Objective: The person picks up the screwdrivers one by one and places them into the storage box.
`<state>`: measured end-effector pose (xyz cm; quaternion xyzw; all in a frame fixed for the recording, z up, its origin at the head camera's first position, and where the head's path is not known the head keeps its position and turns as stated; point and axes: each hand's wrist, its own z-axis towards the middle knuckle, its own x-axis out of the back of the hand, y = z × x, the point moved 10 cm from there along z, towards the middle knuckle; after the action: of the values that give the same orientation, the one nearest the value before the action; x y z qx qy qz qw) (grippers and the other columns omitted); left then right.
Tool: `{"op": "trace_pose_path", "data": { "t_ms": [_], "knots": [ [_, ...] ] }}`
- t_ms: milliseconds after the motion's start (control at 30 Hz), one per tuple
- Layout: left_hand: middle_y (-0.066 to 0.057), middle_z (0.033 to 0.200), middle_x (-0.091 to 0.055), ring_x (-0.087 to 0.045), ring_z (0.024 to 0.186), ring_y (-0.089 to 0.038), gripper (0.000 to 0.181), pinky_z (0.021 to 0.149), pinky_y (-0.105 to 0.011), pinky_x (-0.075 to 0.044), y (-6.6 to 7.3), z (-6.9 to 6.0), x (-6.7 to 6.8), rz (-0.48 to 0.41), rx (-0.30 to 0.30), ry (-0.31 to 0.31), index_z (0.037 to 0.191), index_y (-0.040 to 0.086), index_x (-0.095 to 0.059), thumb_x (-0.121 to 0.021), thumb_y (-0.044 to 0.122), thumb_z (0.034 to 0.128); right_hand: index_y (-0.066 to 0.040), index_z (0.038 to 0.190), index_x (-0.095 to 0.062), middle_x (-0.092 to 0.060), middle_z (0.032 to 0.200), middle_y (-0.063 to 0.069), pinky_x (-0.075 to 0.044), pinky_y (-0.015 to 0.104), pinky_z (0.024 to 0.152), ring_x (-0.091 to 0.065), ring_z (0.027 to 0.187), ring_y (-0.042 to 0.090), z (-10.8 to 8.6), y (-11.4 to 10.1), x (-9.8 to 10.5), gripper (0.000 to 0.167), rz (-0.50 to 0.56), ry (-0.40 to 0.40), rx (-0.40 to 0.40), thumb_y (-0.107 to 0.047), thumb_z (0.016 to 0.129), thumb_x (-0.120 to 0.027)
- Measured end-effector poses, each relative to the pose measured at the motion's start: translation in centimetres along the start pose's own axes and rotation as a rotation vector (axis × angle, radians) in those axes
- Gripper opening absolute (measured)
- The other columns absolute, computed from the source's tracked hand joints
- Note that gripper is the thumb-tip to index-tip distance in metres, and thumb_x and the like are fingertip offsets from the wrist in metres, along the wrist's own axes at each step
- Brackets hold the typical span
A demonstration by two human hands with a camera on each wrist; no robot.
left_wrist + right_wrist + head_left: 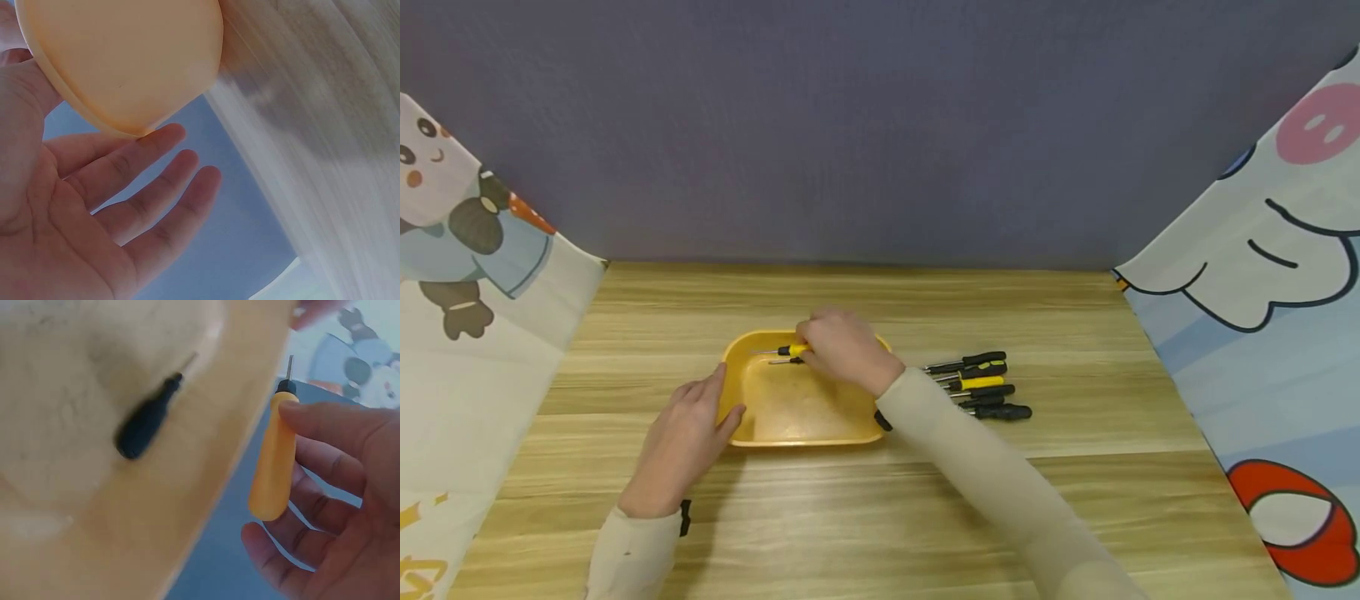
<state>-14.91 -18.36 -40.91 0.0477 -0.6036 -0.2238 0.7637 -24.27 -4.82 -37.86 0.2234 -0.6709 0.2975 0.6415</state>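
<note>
A yellow plastic tray (808,442) lies on the table. My left hand (685,433) holds its left end, thumb at the rim and fingers along the outside; in the left wrist view the tray wall (125,56) is between thumb and index finger. Above the tray's back part, my right hand (850,346) pinches a small screwdriver with a yellow handle (273,462), its thin shaft pointing left. A small black-handled screwdriver (147,422) lies inside the tray, partly hidden by the right hand in the head view.
Several screwdrivers (981,383) with black or yellow-and-black handles lie in a row right of the tray, shafts toward it, partly covered by the right forearm. The wooden table (820,517) ends at a grey-blue wall (850,150), with cartoon-print sheets at both sides.
</note>
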Motion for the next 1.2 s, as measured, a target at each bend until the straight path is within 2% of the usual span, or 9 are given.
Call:
{"op": "trace_pose_path", "data": {
  "t_ms": [167, 400, 600, 867, 967, 1200],
  "knots": [
    [-0.033, 0.123, -0.061, -0.057, 0.110, -0.050, 0.067, 0.085, -0.063, -0.053, 0.0, 0.0, 0.0, 0.004, 0.003, -0.005, 0.141, -0.015, -0.045, -0.076, 0.016, 0.0896, -0.017, 0.096, -0.072, -0.060, 0.089, -0.003, -0.050, 0.032, 0.073, -0.055, 0.084, 0.012, 1.0, -0.2, -2.1, 0.010, 0.026, -0.105, -0.050, -0.027, 0.096, -0.070],
    [-0.033, 0.123, -0.061, -0.057, 0.110, -0.050, 0.068, 0.085, -0.063, -0.052, 0.0, 0.0, -0.1, 0.004, 0.001, -0.007, 0.142, -0.014, -0.044, -0.076, 0.016, 0.0898, -0.017, 0.091, -0.069, -0.060, 0.092, -0.001, -0.054, 0.035, 0.078, -0.057, 0.086, 0.015, 1.6, 0.1, -4.2, 0.006, 0.006, -0.200, -0.089, -0.018, 0.096, -0.066],
    [-0.032, 0.125, -0.060, -0.056, 0.112, -0.050, 0.068, 0.087, -0.064, -0.051, 0.0, 0.0, -0.1, -0.007, 0.007, -0.015, 0.143, -0.014, -0.043, -0.074, 0.016, 0.0909, -0.018, 0.088, -0.067, -0.064, 0.095, 0.000, -0.055, 0.036, 0.077, -0.058, 0.086, 0.016, 1.7, 0.0, -5.2, 0.011, -0.033, -0.225, -0.102, -0.009, 0.093, -0.063],
    [-0.032, 0.125, -0.061, -0.057, 0.111, -0.050, 0.068, 0.087, -0.063, -0.052, -0.1, 0.0, -0.3, 0.000, 0.006, -0.016, 0.143, -0.013, -0.043, -0.075, 0.017, 0.0904, -0.018, 0.105, -0.071, -0.067, 0.105, 0.001, -0.054, 0.036, 0.082, -0.060, 0.089, 0.018, 1.4, -0.4, -5.9, 0.020, -0.070, -0.257, -0.106, -0.005, 0.095, -0.061],
    [-0.032, 0.125, -0.060, -0.056, 0.111, -0.050, 0.068, 0.087, -0.063, -0.051, -0.2, 0.0, -0.4, -0.002, 0.010, -0.017, 0.143, -0.013, -0.043, -0.075, 0.017, 0.0904, -0.019, 0.104, -0.071, -0.067, 0.104, 0.001, -0.054, 0.035, 0.078, -0.059, 0.087, 0.018, 1.4, -0.5, -5.9, 0.020, -0.079, -0.256, -0.104, -0.004, 0.095, -0.060],
    [-0.032, 0.127, -0.059, -0.055, 0.113, -0.051, 0.068, 0.089, -0.064, -0.050, -0.3, 0.1, -0.5, -0.007, 0.017, -0.026, 0.143, -0.014, -0.043, -0.074, 0.017, 0.0914, -0.018, 0.091, -0.066, -0.064, 0.095, 0.000, -0.053, 0.031, 0.069, -0.056, 0.079, 0.015, 1.4, -0.3, -5.4, 0.021, -0.074, -0.259, -0.101, 0.002, 0.088, -0.060]
  ]
}}
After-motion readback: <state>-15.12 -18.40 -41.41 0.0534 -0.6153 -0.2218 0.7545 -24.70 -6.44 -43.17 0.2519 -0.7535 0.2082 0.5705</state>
